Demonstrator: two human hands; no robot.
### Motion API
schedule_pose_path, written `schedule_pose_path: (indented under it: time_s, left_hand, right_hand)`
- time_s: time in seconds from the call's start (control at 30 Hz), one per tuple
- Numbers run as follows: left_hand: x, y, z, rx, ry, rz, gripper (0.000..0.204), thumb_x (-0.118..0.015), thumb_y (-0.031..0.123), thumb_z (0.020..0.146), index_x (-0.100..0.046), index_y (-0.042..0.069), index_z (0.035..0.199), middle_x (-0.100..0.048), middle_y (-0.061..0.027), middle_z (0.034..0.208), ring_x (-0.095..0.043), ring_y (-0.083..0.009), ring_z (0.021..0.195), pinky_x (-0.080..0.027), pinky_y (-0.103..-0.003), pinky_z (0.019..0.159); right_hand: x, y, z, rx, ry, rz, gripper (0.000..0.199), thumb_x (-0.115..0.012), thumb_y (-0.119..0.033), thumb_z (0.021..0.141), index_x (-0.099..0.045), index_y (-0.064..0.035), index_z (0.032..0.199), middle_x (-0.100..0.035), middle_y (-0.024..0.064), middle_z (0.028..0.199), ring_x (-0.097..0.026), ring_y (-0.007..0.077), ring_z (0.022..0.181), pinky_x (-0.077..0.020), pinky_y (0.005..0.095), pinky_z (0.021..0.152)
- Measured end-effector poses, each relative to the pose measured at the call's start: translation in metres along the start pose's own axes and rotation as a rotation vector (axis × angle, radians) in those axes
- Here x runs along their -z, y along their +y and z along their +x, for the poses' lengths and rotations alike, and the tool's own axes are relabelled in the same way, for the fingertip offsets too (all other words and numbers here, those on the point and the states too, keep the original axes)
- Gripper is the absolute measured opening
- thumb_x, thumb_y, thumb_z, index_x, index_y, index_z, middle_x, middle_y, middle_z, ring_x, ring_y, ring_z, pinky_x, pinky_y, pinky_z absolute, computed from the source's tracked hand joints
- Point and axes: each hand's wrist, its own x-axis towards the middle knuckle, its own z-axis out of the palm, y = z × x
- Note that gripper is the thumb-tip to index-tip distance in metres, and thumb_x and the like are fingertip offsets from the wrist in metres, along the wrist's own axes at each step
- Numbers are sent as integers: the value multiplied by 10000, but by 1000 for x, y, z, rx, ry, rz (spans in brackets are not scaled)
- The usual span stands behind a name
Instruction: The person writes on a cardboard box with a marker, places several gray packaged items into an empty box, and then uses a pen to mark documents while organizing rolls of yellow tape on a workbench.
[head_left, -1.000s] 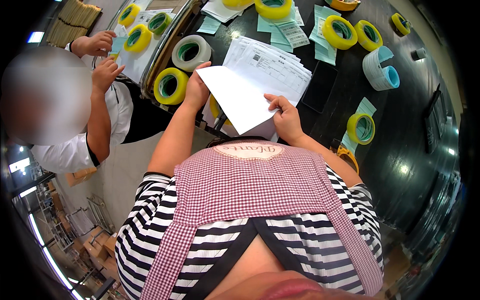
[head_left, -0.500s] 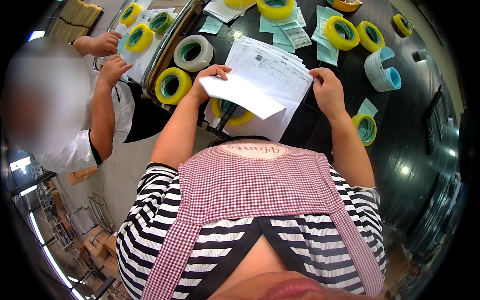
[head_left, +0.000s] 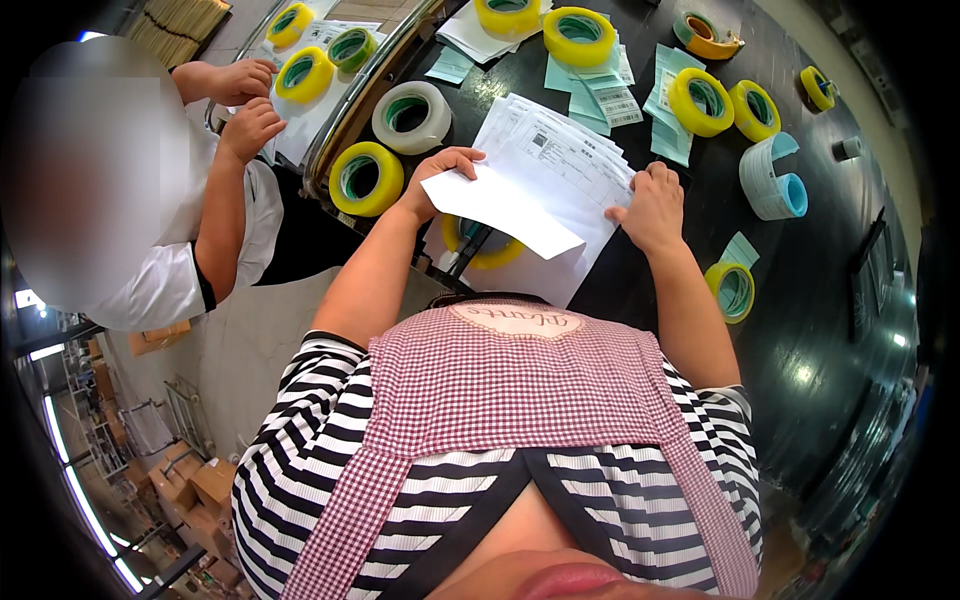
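Observation:
A stack of white printed sheets (head_left: 570, 148) lies on the black table in front of me. My left hand (head_left: 446, 182) pinches the left edge of a sheet whose near part is folded over, showing a blank white flap (head_left: 505, 212). At the stack's right edge, my right hand (head_left: 652, 210) has bent fingers on the margin and its thumb on the paper. Beneath the flap, a yellow tape roll (head_left: 492, 254) with a black handled tool (head_left: 468, 250) is partly hidden; it rests on more white paper.
Yellow tape rolls (head_left: 702, 102) and pale green label strips (head_left: 605, 95) lie beyond the stack. A clear tape roll (head_left: 411, 117) and a yellow one (head_left: 366, 179) stand left. A curled blue label roll (head_left: 772, 180) sits right. A co-worker's hands (head_left: 250, 128) are at the adjoining table.
My right hand has slid slightly nearer along the stack's right edge, its thumb now lower on the paper. My left hand keeps its hold on the folded sheet. The whole view has shifted a little.

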Motion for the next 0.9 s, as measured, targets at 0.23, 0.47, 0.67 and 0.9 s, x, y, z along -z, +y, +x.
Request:
schedule_pose_path:
  time_s: [0.23, 0.47, 0.67, 0.9]
  left_hand:
    - [1, -1, 2, -5, -4, 13, 89, -624, -29, 823, -686, 35, 823, -561, -103, 1269, -601, -198, 1064, -524, -309, 935]
    - [0, 2, 1, -36, -17, 73, 86, -623, -22, 824, -691, 30, 813, -562, -105, 1268, -600, -199, 1070, -523, -304, 935]
    - [2, -2, 4, -8, -4, 42, 87, -626, -24, 820, -695, 28, 812, -559, -108, 1278, -600, -200, 1073, -520, -302, 936]
    - [2, 0, 3, -24, -2, 45, 85, -640, -33, 806, -697, 30, 810, -558, -116, 1288, -602, -199, 1079, -520, -304, 941]
  right_hand:
    - [-5, 1, 3, 42, -18, 64, 424, -895, -240, 595, -684, -61, 916, -581, 80, 1080, -510, 305, 1121, -417, 417, 962]
    - [-5, 2, 5, -2, -57, 443, 548, -780, -104, 698, -593, -38, 1209, -659, 95, 1005, -608, 244, 953, -473, 359, 886]
    - [-19, 36, 25, -108, -140, 792, 471, -714, -119, 759, -635, -52, 1219, -685, 93, 891, -657, 197, 849, -506, 309, 850]
    - [-8, 35, 28, -37, -86, 523, 349, -752, -142, 721, -684, -76, 1058, -664, 52, 788, -656, 226, 776, -489, 342, 815]
